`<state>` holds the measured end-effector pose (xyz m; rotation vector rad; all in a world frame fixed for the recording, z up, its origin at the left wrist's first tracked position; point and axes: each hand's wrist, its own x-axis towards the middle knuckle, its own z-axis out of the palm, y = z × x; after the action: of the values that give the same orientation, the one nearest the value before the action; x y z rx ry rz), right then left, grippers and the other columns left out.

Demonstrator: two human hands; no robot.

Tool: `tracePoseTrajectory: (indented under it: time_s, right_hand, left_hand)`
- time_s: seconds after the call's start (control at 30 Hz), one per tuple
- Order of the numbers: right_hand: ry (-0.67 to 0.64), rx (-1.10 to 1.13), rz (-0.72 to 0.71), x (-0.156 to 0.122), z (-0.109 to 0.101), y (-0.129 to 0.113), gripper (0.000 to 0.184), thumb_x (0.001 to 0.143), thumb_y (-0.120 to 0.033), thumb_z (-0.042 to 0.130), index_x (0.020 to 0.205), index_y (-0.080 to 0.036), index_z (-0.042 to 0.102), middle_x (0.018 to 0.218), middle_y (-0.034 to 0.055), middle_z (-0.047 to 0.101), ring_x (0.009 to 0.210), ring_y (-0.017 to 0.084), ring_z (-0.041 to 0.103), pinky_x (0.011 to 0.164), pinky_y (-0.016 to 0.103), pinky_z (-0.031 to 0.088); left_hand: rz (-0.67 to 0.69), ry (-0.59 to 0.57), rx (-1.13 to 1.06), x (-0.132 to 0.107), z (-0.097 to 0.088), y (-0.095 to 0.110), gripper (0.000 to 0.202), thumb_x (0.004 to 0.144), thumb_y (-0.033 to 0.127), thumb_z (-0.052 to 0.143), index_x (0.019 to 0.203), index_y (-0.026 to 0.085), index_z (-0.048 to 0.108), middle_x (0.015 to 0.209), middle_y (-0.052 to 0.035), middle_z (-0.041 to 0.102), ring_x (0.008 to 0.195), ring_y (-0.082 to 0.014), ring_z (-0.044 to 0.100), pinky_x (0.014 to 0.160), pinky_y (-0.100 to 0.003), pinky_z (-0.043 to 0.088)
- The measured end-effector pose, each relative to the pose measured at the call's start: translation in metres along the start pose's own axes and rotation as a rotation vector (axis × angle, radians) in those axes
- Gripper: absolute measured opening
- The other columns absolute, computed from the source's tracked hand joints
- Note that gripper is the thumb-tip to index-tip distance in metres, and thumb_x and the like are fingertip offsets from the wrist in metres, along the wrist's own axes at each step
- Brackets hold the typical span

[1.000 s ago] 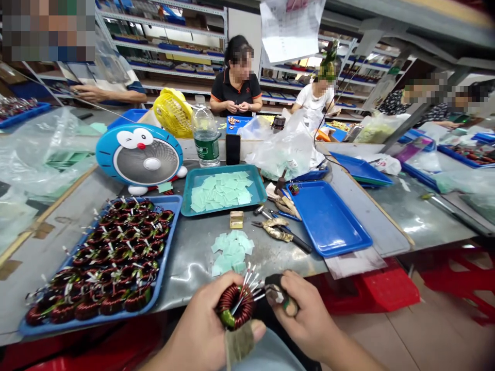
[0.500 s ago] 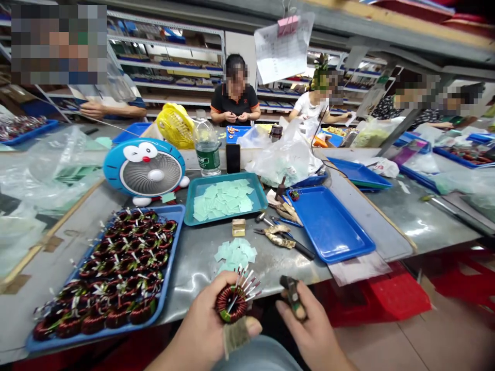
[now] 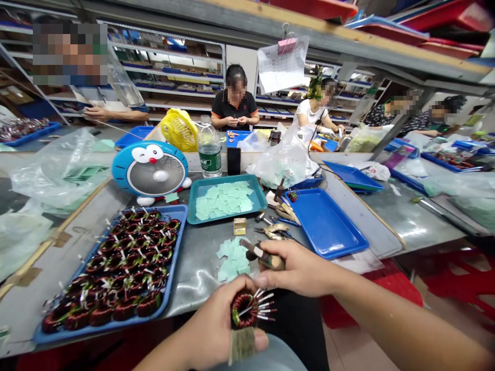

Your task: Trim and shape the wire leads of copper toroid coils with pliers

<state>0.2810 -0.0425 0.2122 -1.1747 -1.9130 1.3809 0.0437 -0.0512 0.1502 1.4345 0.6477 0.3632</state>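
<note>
My left hand (image 3: pixel 216 322) is closed around a toroidal coil (image 3: pixel 244 309) wound with dark red wire. Several silvery wire ends fan out from the coil to the right. A greyish wrap covers the thumb of that hand. Above the coil, my right hand (image 3: pixel 296 268) grips a short tool (image 3: pixel 270 257) with a dark metal end and a brownish handle; its exact kind is unclear. The tool's end points left, over a loose pile of pale green paper pieces (image 3: pixel 234 260) on the metal bench. Tool and coil are apart.
Left stands a blue tray of several similar coils (image 3: pixel 183 226). Behind are a green tray (image 3: pixel 189 214) of paper pieces, a small block (image 3: pixel 240 225), a cartoon fan (image 3: pixel 150 170) and a bottle (image 3: pixel 209 149). Pliers (image 3: pixel 275 230) and a blue tray (image 3: pixel 328 221) lie right. Co-workers sit opposite.
My right hand has moved up and left with the tool, now over the paper pile. The left hand has shifted slightly right with the coil. The camera view has tilted a little.
</note>
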Motion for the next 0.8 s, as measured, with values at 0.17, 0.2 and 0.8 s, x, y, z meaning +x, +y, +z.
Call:
tracePoseTrajectory:
  time_s: [0.17,0.2,0.8]
  right_hand:
    - [-0.059,-0.290,-0.223,0.014,0.003,0.000,0.030,0.095,-0.044,0.071,0.086,-0.019,0.057,0.080,-0.0043,0.049,0.074,0.012,0.045,0.068,0.024,0.034]
    - [-0.034,-0.323,-0.276,0.015,0.004,0.003,0.034,0.094,-0.047,0.072,0.085,-0.018,0.056,0.080,-0.0043,0.049,0.074,0.012,0.044,0.068,0.024,0.033]
    - [0.338,-0.090,-0.074,-0.016,0.031,0.044,0.038,0.095,-0.057,0.068,0.103,-0.020,0.064,0.089,0.0022,0.059,0.080,0.016,0.052,0.074,0.028,0.041]
  left_hand:
    - [0.039,-0.020,-0.087,-0.010,-0.004,-0.004,0.053,0.072,0.053,0.082,0.096,0.021,0.046,0.087,0.0023,0.046,0.079,-0.0139,0.043,0.073,-0.026,0.037]
    - [0.045,-0.037,-0.119,-0.012,-0.005,-0.004,0.055,0.072,0.055,0.081,0.095,0.020,0.046,0.087,0.0019,0.046,0.079,-0.0135,0.041,0.072,-0.026,0.036]
    - [-0.005,0.046,0.029,-0.023,-0.006,0.007,0.038,0.076,0.034,0.078,0.097,0.020,0.050,0.080,0.0058,0.047,0.070,-0.0096,0.038,0.062,-0.022,0.035]
